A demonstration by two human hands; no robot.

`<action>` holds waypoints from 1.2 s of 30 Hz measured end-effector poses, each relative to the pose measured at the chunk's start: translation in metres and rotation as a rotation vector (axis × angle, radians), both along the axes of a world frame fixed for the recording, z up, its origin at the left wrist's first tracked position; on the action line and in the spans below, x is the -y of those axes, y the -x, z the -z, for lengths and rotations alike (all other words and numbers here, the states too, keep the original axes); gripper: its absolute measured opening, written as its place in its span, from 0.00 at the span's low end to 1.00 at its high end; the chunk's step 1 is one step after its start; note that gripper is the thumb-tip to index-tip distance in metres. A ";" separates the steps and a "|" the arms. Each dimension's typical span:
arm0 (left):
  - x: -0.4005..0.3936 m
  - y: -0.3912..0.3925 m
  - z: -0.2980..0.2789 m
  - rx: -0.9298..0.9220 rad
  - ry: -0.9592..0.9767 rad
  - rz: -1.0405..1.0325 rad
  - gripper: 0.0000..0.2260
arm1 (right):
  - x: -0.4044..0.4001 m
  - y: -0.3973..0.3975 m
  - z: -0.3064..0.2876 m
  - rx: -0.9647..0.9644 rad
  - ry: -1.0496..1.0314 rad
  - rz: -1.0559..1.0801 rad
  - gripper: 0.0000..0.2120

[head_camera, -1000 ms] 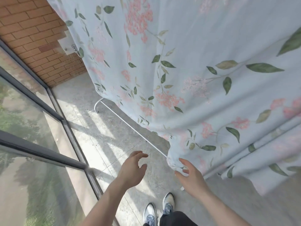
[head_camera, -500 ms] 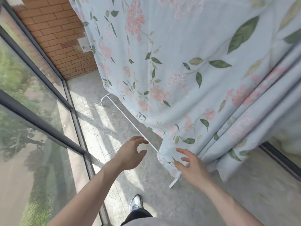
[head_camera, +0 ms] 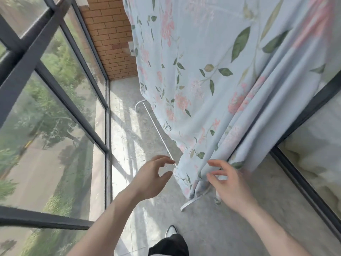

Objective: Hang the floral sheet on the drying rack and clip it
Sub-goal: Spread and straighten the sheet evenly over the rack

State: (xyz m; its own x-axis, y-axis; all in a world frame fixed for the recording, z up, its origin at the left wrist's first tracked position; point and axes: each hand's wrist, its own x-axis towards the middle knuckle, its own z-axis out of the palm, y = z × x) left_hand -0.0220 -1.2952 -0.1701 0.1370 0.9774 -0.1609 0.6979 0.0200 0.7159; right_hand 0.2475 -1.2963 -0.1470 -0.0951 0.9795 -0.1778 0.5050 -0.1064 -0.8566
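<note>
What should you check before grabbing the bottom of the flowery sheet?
1. Floral sheet hanging up: ok.
2. Left hand free, fingers loosely curled, holding nothing: ok.
3. Right hand free, fingers at the bunched folds, gripping nothing: ok.
4. Bottom corner off the floor: cannot tell.
5. White rack foot near the shoe, trip risk: not ok.
6. Clips on the sheet: cannot tell, none in view.

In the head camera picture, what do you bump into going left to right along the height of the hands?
Window frame → left hand → floral sheet → right hand → dark door frame.
</note>
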 end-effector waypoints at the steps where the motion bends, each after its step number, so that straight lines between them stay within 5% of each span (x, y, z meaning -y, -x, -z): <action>1: 0.002 0.003 -0.003 -0.008 -0.006 -0.012 0.14 | -0.002 -0.001 -0.004 -0.004 -0.017 -0.001 0.14; 20: -0.056 -0.043 -0.072 0.087 -0.163 -0.072 0.12 | -0.057 -0.043 -0.080 -0.205 -0.704 0.209 0.11; 27: -0.039 -0.087 -0.090 0.166 -0.183 -0.337 0.10 | -0.089 -0.086 -0.079 -0.273 -0.728 0.163 0.29; 36: -0.040 -0.200 -0.114 0.152 -0.264 -0.463 0.12 | -0.109 -0.145 -0.089 -0.305 -0.737 -0.141 0.08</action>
